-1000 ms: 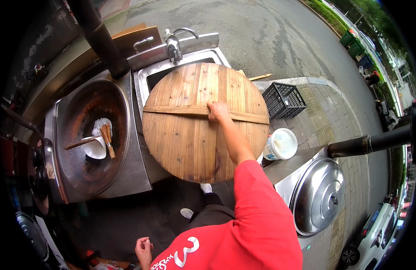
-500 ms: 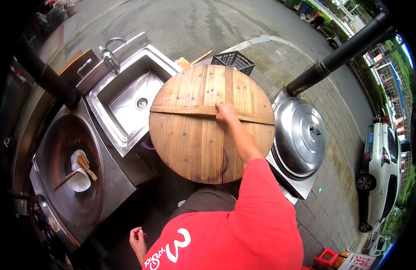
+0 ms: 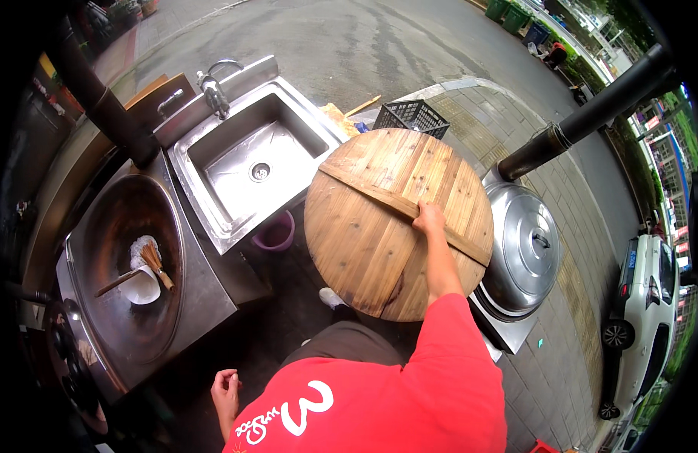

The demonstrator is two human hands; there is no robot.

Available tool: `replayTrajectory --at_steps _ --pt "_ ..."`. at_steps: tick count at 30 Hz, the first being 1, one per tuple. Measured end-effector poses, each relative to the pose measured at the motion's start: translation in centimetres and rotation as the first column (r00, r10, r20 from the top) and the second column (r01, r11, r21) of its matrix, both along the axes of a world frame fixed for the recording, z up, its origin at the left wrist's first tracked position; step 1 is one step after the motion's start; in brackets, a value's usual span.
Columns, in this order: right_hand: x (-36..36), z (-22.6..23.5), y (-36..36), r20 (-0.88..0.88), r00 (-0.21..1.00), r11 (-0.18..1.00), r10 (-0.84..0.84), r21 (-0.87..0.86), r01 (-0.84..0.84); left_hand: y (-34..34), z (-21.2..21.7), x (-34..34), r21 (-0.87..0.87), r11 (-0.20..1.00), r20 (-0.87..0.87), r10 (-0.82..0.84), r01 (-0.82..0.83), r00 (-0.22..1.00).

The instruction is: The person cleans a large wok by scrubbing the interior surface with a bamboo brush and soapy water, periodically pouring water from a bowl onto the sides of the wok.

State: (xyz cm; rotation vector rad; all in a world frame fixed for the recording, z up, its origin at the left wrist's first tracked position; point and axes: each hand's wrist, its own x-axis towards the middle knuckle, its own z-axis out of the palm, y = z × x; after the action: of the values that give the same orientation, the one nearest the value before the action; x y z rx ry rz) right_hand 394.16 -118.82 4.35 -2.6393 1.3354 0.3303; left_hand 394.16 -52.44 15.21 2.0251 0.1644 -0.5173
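My right hand [image 3: 430,218] is closed round the wooden crossbar [image 3: 395,201] of a big round plank lid [image 3: 364,249]. The lid hangs tilted in front of me, between the steel sink [image 3: 208,181] and a domed metal lid [image 3: 528,245], whose left rim it overlaps in view. Low at my left side, my left hand [image 3: 226,386] hangs with its fingers loosely curled in, holding nothing that I can see. To the left, a large wok [image 3: 130,317] set in a steel counter holds a white bowl-like scoop [image 3: 141,287] with a wooden handle and a bamboo brush [image 3: 156,262].
A purple bucket [image 3: 276,232] stands below the sink, and a black crate [image 3: 412,116] lies beyond the wooden lid. Dark posts rise at left [image 3: 107,121] and right [image 3: 583,113]. A white car [image 3: 642,325] is parked at far right.
My right hand has carried the wooden lid rightward and turned it clockwise, so its crossbar now slants down to the right. More of the purple bucket and my shoe show. My left hand stays low.
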Motion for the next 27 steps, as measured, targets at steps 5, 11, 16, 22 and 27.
replayTrajectory --at_steps 5,11,16,22,27 --pt "1.5 -1.1 -0.2 -0.001 0.999 0.999 0.033 -0.034 -0.033 -1.2 0.9 0.1 0.032 0.999 0.021 -0.020 0.020 1.000" --pt "2.1 -2.2 1.2 -0.067 0.997 0.999 0.043 0.006 -0.042 -1.3 1.9 -0.6 0.061 0.998 0.046 0.019 -0.021 0.999" --pt "2.7 -2.1 1.2 -0.187 0.982 0.999 0.013 0.035 -0.007 0.2 1.4 -2.8 0.126 0.990 0.023 0.057 -0.059 0.998" --pt "5.0 0.0 4.0 -0.164 0.986 0.995 0.022 -0.095 -0.038 2.3 1.4 -5.4 0.100 0.981 0.026 0.166 -0.167 0.986" --pt "11.2 3.2 10.8 0.073 0.940 0.924 0.335 -0.222 -0.312 6.5 0.6 -8.4 0.070 0.955 0.118 0.279 -0.288 0.953"
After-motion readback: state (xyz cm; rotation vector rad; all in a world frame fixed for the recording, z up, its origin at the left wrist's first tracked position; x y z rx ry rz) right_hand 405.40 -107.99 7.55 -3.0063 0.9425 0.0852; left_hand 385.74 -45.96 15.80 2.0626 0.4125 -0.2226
